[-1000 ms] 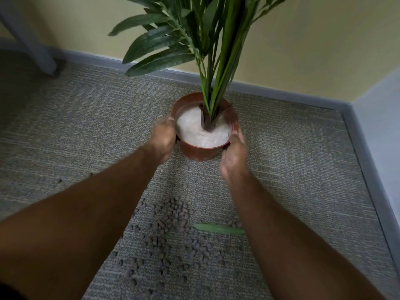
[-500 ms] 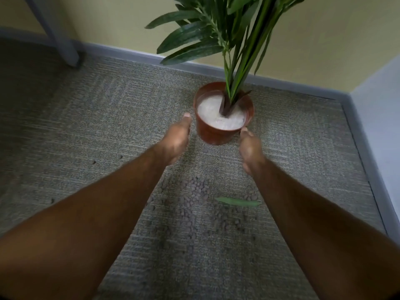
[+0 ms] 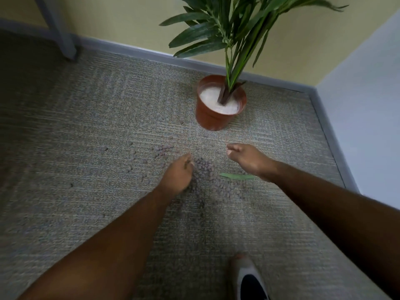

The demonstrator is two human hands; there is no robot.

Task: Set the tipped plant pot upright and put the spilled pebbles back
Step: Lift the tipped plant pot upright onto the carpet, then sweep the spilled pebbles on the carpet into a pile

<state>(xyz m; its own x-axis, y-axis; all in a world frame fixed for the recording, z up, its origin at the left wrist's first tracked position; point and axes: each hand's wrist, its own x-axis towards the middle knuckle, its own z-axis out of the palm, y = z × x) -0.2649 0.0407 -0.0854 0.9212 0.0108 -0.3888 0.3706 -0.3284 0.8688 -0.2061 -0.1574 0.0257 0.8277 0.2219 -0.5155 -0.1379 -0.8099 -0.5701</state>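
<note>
While the terracotta plant pot [image 3: 213, 118] stands upright on the grey carpet [image 3: 86, 131] near the corner of the yellow wall [image 3: 129, 20] and grey skirting board [image 3: 138, 50], both hands are clear of it. Its white filling [image 3: 211, 100] is bare around the green plant [image 3: 233, 31]. Brown pebbles [image 3: 205, 169] lie scattered on the carpet in front of the pot, well apart from it, with a fallen green leaf [image 3: 237, 176] among them. Left hand [image 3: 178, 176] is down at the pebbles, fingers curled; whether it grips any I cannot tell. Right hand [image 3: 246, 158] hovers loosely curled and empty above the leaf. A shoe [image 3: 249, 280] shows at the bottom edge
</note>
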